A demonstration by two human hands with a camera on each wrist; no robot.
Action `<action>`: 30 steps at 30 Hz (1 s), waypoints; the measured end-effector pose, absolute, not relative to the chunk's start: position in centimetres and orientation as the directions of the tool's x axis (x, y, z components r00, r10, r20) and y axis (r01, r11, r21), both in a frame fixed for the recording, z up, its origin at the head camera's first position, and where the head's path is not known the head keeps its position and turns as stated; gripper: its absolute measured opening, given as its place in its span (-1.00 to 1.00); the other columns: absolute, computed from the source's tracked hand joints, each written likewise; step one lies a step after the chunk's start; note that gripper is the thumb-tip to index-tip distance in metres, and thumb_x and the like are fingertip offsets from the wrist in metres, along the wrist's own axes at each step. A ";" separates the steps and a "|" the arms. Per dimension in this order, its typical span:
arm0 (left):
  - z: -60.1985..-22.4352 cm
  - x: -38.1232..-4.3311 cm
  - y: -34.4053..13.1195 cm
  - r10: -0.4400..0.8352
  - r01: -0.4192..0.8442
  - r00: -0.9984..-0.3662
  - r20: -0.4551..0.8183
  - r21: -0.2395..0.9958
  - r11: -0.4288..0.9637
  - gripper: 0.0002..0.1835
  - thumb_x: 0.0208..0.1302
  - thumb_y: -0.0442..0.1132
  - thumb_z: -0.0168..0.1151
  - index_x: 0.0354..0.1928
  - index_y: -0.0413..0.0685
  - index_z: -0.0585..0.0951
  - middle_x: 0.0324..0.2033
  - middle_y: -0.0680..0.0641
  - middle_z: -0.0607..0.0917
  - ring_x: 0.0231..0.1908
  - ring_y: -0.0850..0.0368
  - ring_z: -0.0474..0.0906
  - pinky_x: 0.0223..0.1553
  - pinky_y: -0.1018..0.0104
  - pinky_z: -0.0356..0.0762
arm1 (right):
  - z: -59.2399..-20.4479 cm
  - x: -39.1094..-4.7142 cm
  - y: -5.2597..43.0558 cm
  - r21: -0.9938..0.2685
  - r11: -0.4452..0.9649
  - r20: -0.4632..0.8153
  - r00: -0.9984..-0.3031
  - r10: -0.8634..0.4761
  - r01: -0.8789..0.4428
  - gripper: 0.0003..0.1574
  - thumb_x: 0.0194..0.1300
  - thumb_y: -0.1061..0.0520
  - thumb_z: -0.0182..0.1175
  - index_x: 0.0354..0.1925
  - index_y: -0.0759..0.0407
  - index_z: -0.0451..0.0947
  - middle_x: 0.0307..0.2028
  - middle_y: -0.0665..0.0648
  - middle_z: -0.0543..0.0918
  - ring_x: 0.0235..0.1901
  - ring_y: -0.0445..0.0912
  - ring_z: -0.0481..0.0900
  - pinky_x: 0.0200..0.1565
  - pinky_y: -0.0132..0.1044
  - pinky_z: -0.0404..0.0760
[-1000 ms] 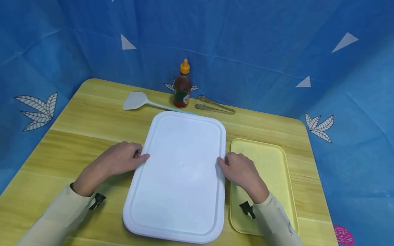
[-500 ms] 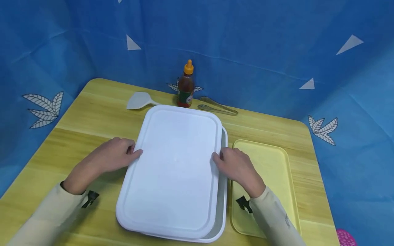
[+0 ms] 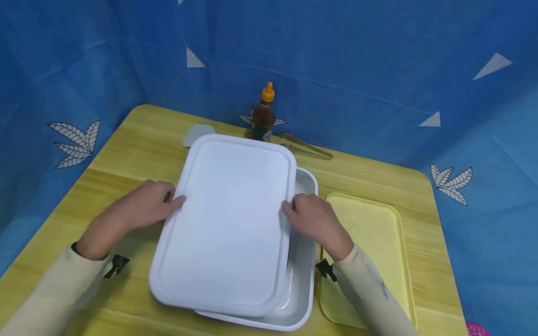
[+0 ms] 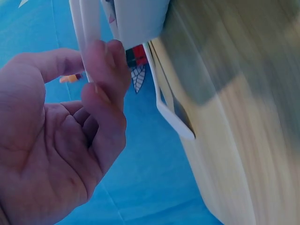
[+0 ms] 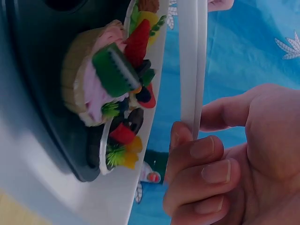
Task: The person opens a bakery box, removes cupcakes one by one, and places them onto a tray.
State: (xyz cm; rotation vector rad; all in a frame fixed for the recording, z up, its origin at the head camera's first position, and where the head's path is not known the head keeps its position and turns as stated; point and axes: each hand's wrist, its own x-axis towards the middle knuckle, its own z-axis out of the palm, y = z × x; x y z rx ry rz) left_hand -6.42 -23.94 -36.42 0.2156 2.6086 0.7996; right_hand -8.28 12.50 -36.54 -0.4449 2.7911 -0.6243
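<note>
1. We are clamping the white lid (image 3: 227, 224) from both sides: our left hand (image 3: 153, 205) is pinching one long rim, our right hand (image 3: 313, 217) the other, thumbs on top and fingers curling beneath.
2. The lid is hanging between our grips, clear of the white box (image 3: 303, 261) below but partly covering it. Past the right grip, the yellow tray (image 3: 370, 252) is lying on the table.
3. We are judging the lid light and stiff, probably plastic, hardly fragile; its smooth face could be slippery, so we are favouring the rims, opposite each other, for balance.
4. Below the right grip, a filled cup (image 5: 72, 79) is sitting in a dark tray (image 5: 42, 117) inside the box.
5. Compared with a second ago, when the lid was covering the box, we are holding it farther leftward, and an opening is showing under our right hand.
</note>
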 end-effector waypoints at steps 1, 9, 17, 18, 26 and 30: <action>-36.4 -6.4 -24.1 0.255 0.020 -0.906 -0.336 0.569 0.822 -0.61 0.49 -0.09 0.08 -0.50 -0.15 0.43 -0.70 -0.04 0.53 -0.66 0.07 0.56 -0.54 0.25 0.49 | -36.5 -8.4 12.3 -0.449 0.860 -0.175 -0.920 -0.350 -0.242 -0.39 0.48 -0.05 -0.09 -0.73 0.06 0.23 -0.76 0.00 0.22 -0.74 -0.10 0.19 -0.67 -0.27 0.24; -36.1 -6.2 -26.0 0.220 -0.025 -0.911 -0.349 0.579 0.815 -0.60 0.51 -0.05 0.06 -0.44 -0.19 0.47 -0.67 -0.06 0.54 -0.64 0.08 0.58 -0.54 0.23 0.54 | -35.8 -9.1 10.4 -0.461 0.856 -0.221 -0.903 -0.368 -0.236 -0.34 0.51 -0.07 -0.12 -0.74 0.09 0.35 -0.79 0.04 0.37 -0.76 -0.04 0.33 -0.69 -0.26 0.25; -35.8 -5.7 -28.4 0.205 -0.036 -0.916 -0.344 0.580 0.814 -0.62 0.53 -0.06 0.05 -0.39 -0.21 0.53 -0.63 -0.04 0.56 -0.61 0.05 0.54 -0.56 0.21 0.49 | -35.0 -9.6 7.7 -0.466 0.838 -0.214 -0.884 -0.417 -0.283 -0.33 0.51 -0.04 -0.13 -0.76 0.10 0.38 -0.79 0.04 0.42 -0.74 -0.05 0.43 -0.69 -0.25 0.31; -35.7 -5.6 -28.7 0.204 -0.033 -0.917 -0.342 0.577 0.816 -0.61 0.54 -0.06 0.05 -0.39 -0.21 0.53 -0.63 -0.03 0.56 -0.60 0.05 0.54 -0.55 0.20 0.49 | -34.9 -9.6 7.3 -0.463 0.837 -0.211 -0.881 -0.423 -0.291 -0.33 0.51 -0.03 -0.13 -0.76 0.10 0.39 -0.79 0.04 0.42 -0.74 -0.05 0.42 -0.70 -0.26 0.29; -35.2 -5.2 -31.3 0.181 -0.028 -0.929 -0.323 0.550 0.835 -0.59 0.56 -0.02 0.01 -0.33 -0.23 0.56 -0.61 -0.01 0.57 -0.57 0.04 0.57 -0.56 0.21 0.49 | -33.8 -10.3 4.5 -0.430 0.820 -0.175 -0.856 -0.487 -0.379 -0.34 0.54 -0.02 -0.11 -0.73 0.10 0.41 -0.80 0.03 0.41 -0.74 -0.05 0.40 -0.73 -0.30 0.22; -35.3 -5.0 -32.7 0.157 -0.041 -0.937 -0.313 0.544 0.838 -0.57 0.57 -0.02 0.00 -0.32 -0.25 0.57 -0.60 -0.01 0.58 -0.58 0.05 0.56 -0.58 0.21 0.50 | -33.0 -10.5 3.0 -0.434 0.809 -0.178 -0.842 -0.510 -0.398 -0.37 0.53 -0.03 -0.08 -0.71 0.10 0.40 -0.80 0.04 0.37 -0.76 -0.05 0.35 -0.74 -0.32 0.17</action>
